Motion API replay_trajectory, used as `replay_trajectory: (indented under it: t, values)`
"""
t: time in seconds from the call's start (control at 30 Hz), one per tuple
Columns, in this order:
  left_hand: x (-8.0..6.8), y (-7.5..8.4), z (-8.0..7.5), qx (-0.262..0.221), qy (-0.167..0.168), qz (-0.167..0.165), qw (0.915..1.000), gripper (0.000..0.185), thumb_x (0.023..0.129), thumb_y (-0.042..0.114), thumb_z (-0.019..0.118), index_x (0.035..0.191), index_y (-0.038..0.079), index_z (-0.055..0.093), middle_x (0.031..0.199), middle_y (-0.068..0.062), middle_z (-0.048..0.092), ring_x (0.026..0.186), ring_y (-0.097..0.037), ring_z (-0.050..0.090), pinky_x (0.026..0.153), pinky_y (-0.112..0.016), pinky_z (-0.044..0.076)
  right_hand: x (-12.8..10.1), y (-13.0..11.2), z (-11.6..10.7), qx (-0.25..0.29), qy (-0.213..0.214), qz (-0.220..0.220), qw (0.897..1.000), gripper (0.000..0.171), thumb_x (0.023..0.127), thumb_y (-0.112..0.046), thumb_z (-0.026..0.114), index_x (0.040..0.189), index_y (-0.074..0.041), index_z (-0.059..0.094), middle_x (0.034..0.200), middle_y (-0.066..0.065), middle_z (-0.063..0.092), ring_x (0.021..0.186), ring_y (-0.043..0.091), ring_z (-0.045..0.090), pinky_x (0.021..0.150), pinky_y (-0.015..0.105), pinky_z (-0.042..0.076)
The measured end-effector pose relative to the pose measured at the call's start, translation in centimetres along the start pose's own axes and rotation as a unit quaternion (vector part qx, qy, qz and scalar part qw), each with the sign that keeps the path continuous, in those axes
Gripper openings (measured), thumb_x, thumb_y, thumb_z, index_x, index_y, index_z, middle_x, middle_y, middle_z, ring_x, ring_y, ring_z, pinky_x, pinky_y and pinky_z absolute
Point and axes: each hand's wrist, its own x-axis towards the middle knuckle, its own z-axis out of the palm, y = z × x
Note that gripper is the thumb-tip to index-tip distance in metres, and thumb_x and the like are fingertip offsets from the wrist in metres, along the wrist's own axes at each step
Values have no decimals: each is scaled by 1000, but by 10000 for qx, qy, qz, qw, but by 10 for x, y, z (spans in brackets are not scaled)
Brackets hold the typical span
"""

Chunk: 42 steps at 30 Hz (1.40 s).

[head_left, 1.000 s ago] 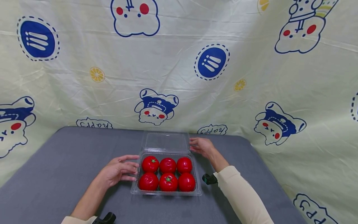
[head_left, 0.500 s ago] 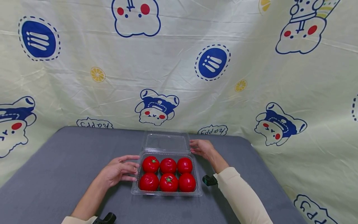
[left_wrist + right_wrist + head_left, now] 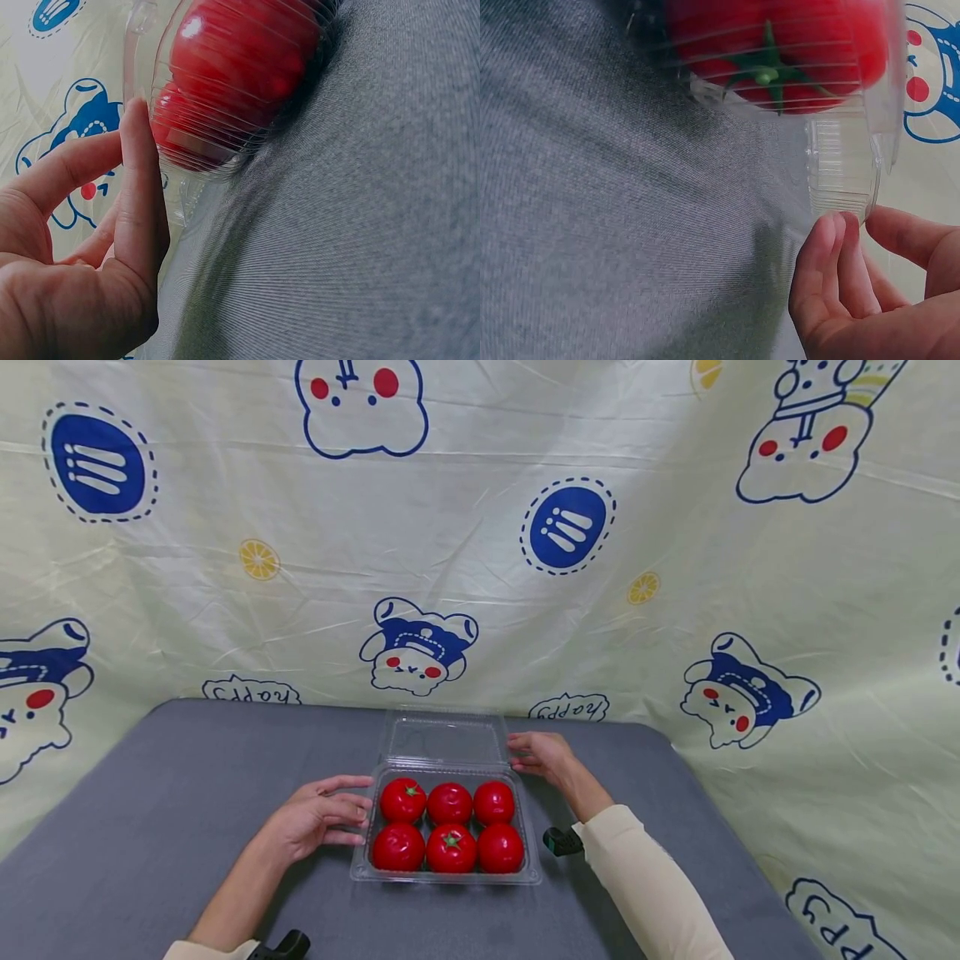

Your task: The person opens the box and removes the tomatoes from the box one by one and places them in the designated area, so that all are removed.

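Steadying the tomato box (image 3: 446, 827): left hand (image 3: 318, 818) rests relaxed on its side, right hand (image 3: 543, 753) seemingly pinching the lid (image 3: 446, 739).

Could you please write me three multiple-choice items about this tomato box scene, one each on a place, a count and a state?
1. Where is the left hand?
A. at the clamshell box's left side
B. on the printed cloth
C. under the table

2. How many tomatoes are in the clear clamshell box?
A. four
B. six
C. eight

3. How is the lid?
A. shut
B. open, tilted back
C. missing

Answers: 1 A, fingers meet the left wall; 2 B, two rows of three; 3 B, the right hand is at its right edge.
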Motion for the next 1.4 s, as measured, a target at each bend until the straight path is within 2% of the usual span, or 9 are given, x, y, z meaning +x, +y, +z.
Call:
replay_trajectory:
  t: [0.17, 0.33, 0.6, 0.73, 0.87, 0.97, 1.07, 1.23, 1.4]
  values:
    - [0, 0, 0, 4, 16, 2, 10000, 52, 93, 1, 64, 143, 1, 51, 100, -4, 72, 80, -16, 70, 75, -39, 65, -2, -3, 1, -135, 80, -98, 9998, 42, 96, -10, 65, 135, 3, 61, 135, 22, 63, 69, 13, 68, 71, 26, 62]
    - [0, 0, -1, 40, 35, 2, 10000, 53, 93, 1, 64, 143, 0, 50, 101, -4, 72, 80, -16, 70, 75, -40, 65, -5, -7, 0, -186, 178, -138, 9996, 40, 95, -8, 66, 133, 3, 63, 134, 21, 63, 71, 13, 67, 70, 26, 62]
    - [1, -1, -1, 40, 15, 22, 10000, 53, 93, 2, 65, 144, 1, 50, 102, -5, 72, 81, -17, 70, 76, -40, 65, -18, -19, -4, -323, -7, -389, 9987, 43, 95, -9, 66, 136, 5, 60, 139, 22, 60, 78, 16, 68, 74, 26, 62]
    - [2, -2, -1, 56, 33, 21, 10000, 54, 93, 3, 65, 145, 1, 50, 102, -5, 72, 81, -17, 70, 76, -40, 65, -23, -25, -4, -571, -85, -512, 9970, 44, 95, -17, 67, 135, 0, 62, 140, 19, 60, 97, 31, 70, 84, 30, 62]
    - [2, -2, -1, 73, 37, 38, 10000, 54, 93, 3, 65, 144, 1, 50, 102, -5, 72, 81, -17, 70, 75, -40, 65, -30, -34, 2, -782, -200, -588, 9950, 44, 96, -22, 66, 136, -4, 63, 143, 17, 59, 123, 41, 61, 100, 40, 57]
    - [2, -2, -1, 81, 37, 40, 10000, 54, 93, 3, 65, 144, 0, 50, 102, -5, 72, 81, -17, 70, 75, -40, 65, -37, -42, 8, -819, -311, -618, 9942, 44, 96, -22, 66, 137, -5, 63, 143, 17, 59, 126, 42, 60, 106, 45, 53]
    - [2, -3, -1, 85, 44, 34, 9999, 54, 93, 3, 66, 144, 1, 50, 102, -5, 72, 81, -17, 70, 76, -40, 65, -47, -48, 14, -893, -423, -750, 9923, 45, 96, -22, 67, 137, -5, 62, 141, 18, 60, 124, 40, 62, 105, 45, 53]
    - [2, -3, -2, 89, 23, 38, 10000, 53, 93, 3, 65, 144, 1, 51, 102, -5, 72, 81, -17, 70, 76, -40, 65, -62, -56, 28, -960, -571, -961, 9891, 46, 95, -23, 69, 136, -5, 63, 135, 17, 65, 109, 31, 71, 100, 43, 56]
    - [2, -3, -2, 76, -19, 67, 9999, 52, 93, 1, 64, 143, 1, 51, 101, -4, 72, 81, -17, 70, 75, -40, 65, -71, -60, 41, -964, -723, -1208, 9853, 44, 93, -23, 72, 133, -7, 66, 128, 16, 69, 101, 26, 73, 98, 43, 58]
